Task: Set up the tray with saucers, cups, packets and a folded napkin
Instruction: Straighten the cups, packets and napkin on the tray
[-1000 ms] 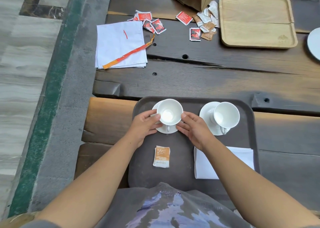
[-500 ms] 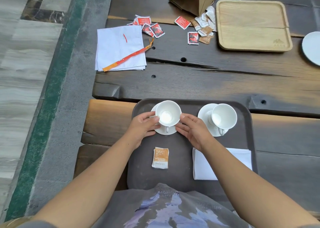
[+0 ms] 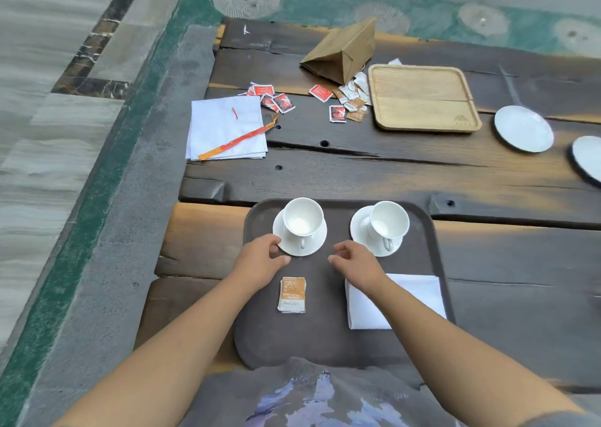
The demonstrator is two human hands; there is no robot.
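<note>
My left hand [image 3: 260, 261]: fingers loosely curled and holding nothing, tips just beside the near-left rim of the left saucer; I cannot tell whether they touch it
My right hand [image 3: 357, 262]: fingers loosely bent, gripping nothing, over bare tray between the two saucers, wrist over a corner of the napkin
Tray [image 3: 325, 339]: dark brown, matt, rectangular with rounded corners and a low raised lip, lying on the table's near edge in front of me
Left saucer [image 3: 313, 248]: round, glossy white, at the tray's far left
Left cup [image 3: 303, 220]: white, smooth, round-mouthed, upright on that saucer, handle towards me
Right saucer [image 3: 359, 228]: same white round dish, at the tray's far right, apart from the left one
Right cup [image 3: 388, 220]: white and upright on it, handle towards me
Packet [image 3: 292, 294]: flat, small, rectangular, orange above and white below, slightly crinkled, lying on the tray near me and between my forearms
Folded napkin [image 3: 419, 293]: white cloth-like rectangle with crisp edges, flat on the tray's near right, partly under my right arm
Table [image 3: 357, 173]: dark, rough planks with cracks, bolt holes and worn pale patches
Wooden tray [image 3: 422, 98]: pale, grained, square with rounded corners, on the far side
Paper bag [image 3: 341, 51]: brown, creased, tipped on its side beside the wooden tray
Loose packets [image 3: 276, 100]: red and brown sachets scattered near the bag
Napkin stack [image 3: 226, 127]: white squares at far left with an orange strip [image 3: 237, 140] across them
Plates [image 3: 523, 129]: two round white ones at far right
</note>
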